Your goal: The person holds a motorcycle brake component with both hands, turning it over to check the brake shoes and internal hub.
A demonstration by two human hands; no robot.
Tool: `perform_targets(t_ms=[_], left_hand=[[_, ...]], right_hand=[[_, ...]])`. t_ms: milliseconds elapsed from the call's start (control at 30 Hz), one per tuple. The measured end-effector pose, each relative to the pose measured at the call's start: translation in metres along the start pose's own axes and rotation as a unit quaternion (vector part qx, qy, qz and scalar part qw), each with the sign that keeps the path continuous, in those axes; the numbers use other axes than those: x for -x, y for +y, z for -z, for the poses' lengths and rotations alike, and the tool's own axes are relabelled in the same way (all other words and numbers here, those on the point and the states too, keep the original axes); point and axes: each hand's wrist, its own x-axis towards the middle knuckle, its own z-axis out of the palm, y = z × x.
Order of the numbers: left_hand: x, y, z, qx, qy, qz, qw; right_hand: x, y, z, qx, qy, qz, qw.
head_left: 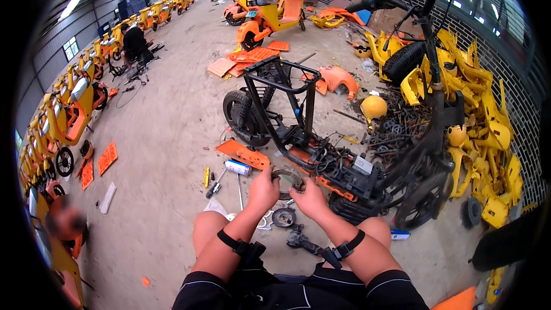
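Between my two hands is a dark, greasy-looking ring-shaped part (285,173), open in the middle. My left hand (265,188) grips its left side, with the fingers closed. On its right side my right hand (310,198) is closed too, its fingertips partly hidden. Just beyond the hands stands a stripped black scooter frame (310,123) with wheels and exposed wiring. A round dark disc (283,217) lies on the floor below the ring, and a cordless power tool (304,242) rests between my knees.
A spray can (237,167), an orange panel (244,154) and a thin rod (240,192) lie left of the frame. Yellow body panels (488,138) are heaped at right, by a pile of dark parts (396,135). Rows of scooters (80,109) line the left; a person (135,43) crouches there.
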Motion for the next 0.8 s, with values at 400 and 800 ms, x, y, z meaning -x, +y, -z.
perform_targets(t_ms=[400,800], left_hand=[[0.008,-0.034,-0.011,0.142,-0.041,0.054,0.987],[0.041,-0.033,-0.007,0.132,-0.058,0.034,0.989]], right_hand=[[0.029,-0.011,0.003,0.024,0.020,0.049,0.998],[0.066,-0.022,0.014,-0.018,0.047,0.059,0.997]])
